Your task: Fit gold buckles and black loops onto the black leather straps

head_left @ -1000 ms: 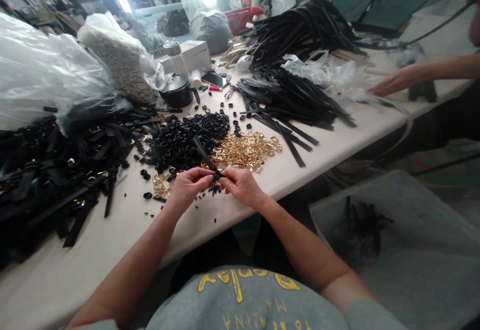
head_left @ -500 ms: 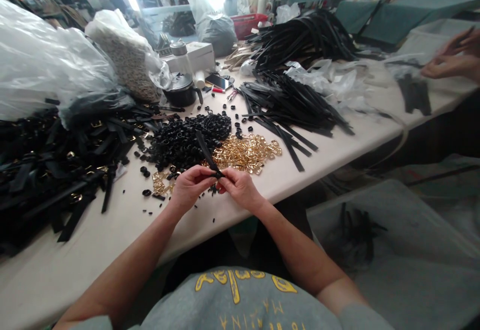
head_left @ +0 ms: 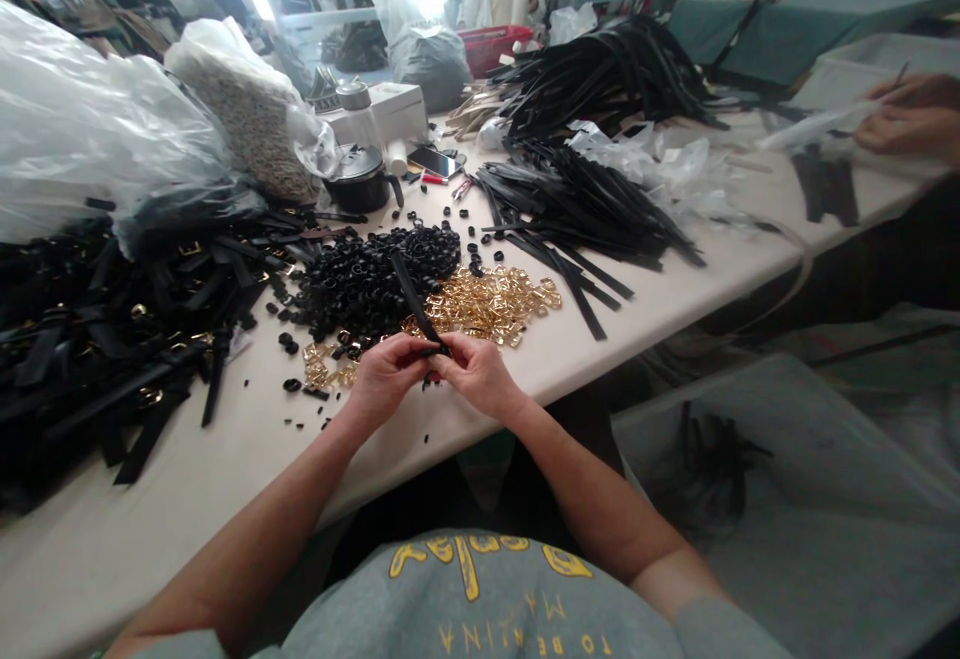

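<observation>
Pinching one black strap [head_left: 411, 294] between narrowed fingertips, the left hand [head_left: 384, 375] and right hand [head_left: 481, 375] meet above the near part of the white table [head_left: 559, 364], the strap extending far and slightly left before black loops [head_left: 349, 279], with gold buckles [head_left: 499, 301] lying just right.

We count our two hands [head_left: 386, 377], one held black strap [head_left: 409, 291], one smartphone [head_left: 435, 161], one lidded black pot [head_left: 356, 189], one red basket [head_left: 491, 54], and black loops [head_left: 367, 279] and gold buckles [head_left: 487, 301] beyond counting.
</observation>
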`<state>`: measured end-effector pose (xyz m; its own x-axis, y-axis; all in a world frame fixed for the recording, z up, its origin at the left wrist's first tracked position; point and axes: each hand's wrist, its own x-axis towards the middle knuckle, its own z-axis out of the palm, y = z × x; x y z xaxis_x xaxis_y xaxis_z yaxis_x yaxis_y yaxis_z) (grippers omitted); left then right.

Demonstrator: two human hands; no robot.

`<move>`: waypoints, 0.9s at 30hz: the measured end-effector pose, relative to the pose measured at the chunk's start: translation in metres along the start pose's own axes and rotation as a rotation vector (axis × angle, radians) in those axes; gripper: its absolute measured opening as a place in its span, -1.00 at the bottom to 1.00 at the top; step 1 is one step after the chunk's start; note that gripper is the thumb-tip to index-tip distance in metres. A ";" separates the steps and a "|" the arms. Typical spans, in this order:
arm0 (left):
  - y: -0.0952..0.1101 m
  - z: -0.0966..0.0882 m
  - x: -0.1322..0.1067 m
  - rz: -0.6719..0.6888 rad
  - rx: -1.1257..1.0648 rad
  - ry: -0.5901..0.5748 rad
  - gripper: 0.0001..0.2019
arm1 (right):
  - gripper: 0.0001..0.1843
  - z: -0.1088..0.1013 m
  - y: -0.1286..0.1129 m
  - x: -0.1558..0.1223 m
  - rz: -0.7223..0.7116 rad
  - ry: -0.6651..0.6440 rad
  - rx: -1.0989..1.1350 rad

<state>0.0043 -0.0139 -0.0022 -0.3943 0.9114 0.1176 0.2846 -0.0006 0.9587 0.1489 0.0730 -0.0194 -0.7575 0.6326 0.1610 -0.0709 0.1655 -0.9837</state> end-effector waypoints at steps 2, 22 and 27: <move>0.001 0.001 -0.001 -0.037 -0.063 -0.012 -0.81 | -0.76 0.001 0.000 0.001 0.023 0.048 0.014; 0.011 -0.010 0.005 -0.468 -0.667 -0.012 -0.64 | -0.83 0.000 -0.016 -0.007 0.107 -0.076 -0.030; 0.011 -0.012 0.002 -0.345 -0.516 -0.161 -0.65 | -0.77 -0.004 -0.020 -0.006 0.177 -0.115 0.166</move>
<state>-0.0040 -0.0172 0.0121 -0.2404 0.9449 -0.2220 -0.3086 0.1425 0.9404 0.1570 0.0691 -0.0007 -0.8354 0.5494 -0.0151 -0.0296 -0.0723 -0.9969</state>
